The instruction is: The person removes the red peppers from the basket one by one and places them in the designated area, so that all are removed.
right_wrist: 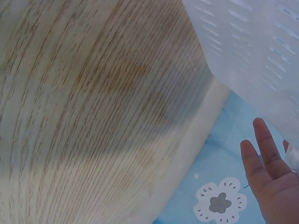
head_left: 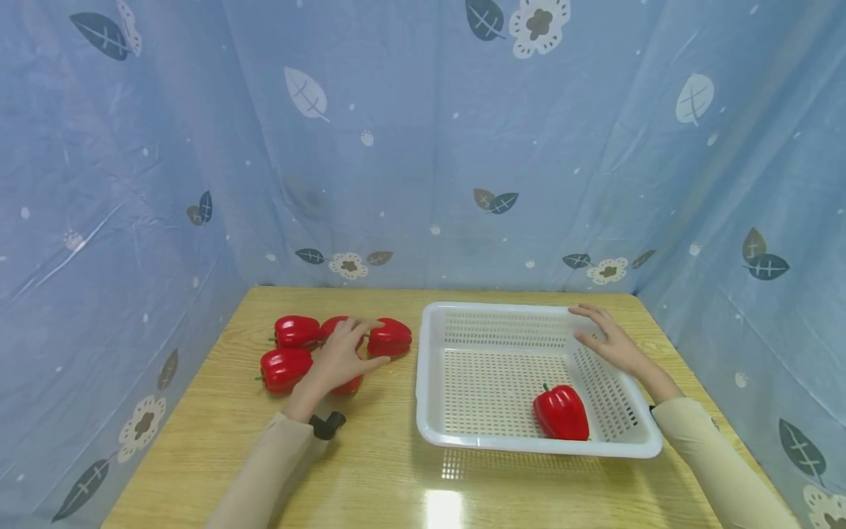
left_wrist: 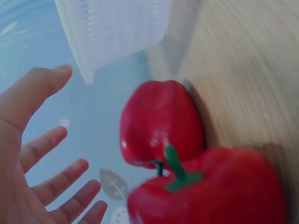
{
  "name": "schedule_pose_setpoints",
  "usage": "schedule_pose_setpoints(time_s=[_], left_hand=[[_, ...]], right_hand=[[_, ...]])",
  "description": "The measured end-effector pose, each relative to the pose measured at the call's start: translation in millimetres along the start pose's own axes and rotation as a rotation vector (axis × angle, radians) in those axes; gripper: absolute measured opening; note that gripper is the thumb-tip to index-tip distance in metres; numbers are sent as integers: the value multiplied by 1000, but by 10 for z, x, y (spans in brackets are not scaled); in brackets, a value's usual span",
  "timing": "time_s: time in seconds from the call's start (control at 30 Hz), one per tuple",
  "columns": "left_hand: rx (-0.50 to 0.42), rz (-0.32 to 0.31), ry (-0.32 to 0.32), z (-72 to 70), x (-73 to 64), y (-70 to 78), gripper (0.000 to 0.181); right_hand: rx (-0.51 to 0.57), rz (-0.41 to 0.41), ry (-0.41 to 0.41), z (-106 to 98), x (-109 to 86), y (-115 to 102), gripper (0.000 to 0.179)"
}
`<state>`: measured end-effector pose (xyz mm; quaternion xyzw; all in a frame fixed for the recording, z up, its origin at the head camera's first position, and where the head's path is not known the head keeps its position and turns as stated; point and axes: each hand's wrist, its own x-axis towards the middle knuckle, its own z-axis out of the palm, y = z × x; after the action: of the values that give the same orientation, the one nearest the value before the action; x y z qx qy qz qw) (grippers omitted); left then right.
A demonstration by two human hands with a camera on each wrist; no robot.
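Several red bell peppers [head_left: 286,369] lie grouped on the left of the table. Above them is my left hand [head_left: 338,358], its fingers spread and nothing in its grasp. In the left wrist view, one pepper [left_wrist: 161,122] lies beyond another with a green stem [left_wrist: 182,177], both apart from the fingers. A white perforated basket [head_left: 429,375] stands to the right, with one red pepper [head_left: 560,413] in its near right part. My right hand [head_left: 611,345] is at the basket's far right corner, fingers extended; whether it touches the rim, I cannot tell.
The wooden table [head_left: 370,470] carries everything. Blue patterned curtain [head_left: 410,169] hangs behind it and along both sides. In the right wrist view, the basket's wall [right_wrist: 252,51] rises near the table edge [right_wrist: 187,154].
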<state>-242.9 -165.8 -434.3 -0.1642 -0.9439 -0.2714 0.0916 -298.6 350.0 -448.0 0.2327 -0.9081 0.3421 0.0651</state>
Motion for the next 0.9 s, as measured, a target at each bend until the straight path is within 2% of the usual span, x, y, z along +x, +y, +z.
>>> schedule_pose_setpoints(time_s=[0.3,0.6,0.9], left_hand=[[-35,35,-3,34,185,246,62],[-19,208,10,130,348,475,58],[-19,305,-51,132,489,810,57]], right_hand=[[-14,6,8,2,-12,4,50],[-10,12,-3,11,-12,-23,50],[-11,-12,5,6,8,20,51]])
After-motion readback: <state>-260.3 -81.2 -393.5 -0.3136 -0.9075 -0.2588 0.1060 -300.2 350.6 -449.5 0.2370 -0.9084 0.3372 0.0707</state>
